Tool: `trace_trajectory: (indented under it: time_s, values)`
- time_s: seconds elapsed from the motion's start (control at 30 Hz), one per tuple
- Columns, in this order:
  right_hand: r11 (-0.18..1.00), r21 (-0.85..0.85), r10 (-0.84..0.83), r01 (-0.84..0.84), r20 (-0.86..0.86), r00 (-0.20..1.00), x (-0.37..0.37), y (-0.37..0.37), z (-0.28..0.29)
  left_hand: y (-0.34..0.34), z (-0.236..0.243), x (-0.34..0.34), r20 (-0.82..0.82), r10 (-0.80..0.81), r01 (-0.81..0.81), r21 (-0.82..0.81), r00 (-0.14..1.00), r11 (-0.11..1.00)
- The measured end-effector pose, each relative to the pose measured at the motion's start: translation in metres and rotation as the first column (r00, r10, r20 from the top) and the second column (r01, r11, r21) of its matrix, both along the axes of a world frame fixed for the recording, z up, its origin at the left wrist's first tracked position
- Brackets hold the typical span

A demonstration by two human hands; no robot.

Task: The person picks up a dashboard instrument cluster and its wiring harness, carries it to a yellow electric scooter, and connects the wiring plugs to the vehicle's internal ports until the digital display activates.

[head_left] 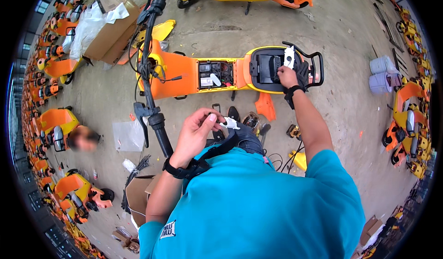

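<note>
Teal shirt [267,199], white piece [289,57] beyond right fingers [284,73]

A short-sleeved teal T-shirt [272,203], rectangular white patch [168,230] on its left sleeve [151,238], is worn with black wrist straps [175,170], dark jeans [251,141] and black shoes [233,113].

bright, even light (black, curved edges)
</note>
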State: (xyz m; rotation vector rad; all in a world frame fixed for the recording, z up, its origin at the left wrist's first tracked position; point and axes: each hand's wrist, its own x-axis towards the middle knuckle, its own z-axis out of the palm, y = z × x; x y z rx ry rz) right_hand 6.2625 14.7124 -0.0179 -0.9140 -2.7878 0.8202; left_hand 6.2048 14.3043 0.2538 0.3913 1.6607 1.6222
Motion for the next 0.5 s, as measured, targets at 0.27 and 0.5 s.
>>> trace_trajectory:
  time_s: [0.27,0.5]
  values:
    - [0.655,-0.668,0.187,-0.354,-0.311,0.932,-0.021,-0.147,0.166,0.028,-0.018,-0.016,0.013,0.092,-0.091,-0.072,0.996,0.993]
    - [0.360,-0.782,0.327,-0.509,-0.405,0.854,-0.043,-0.207,0.196,0.025,-0.049,-0.044,0.020,0.358,-0.347,-0.201,0.934,0.916]
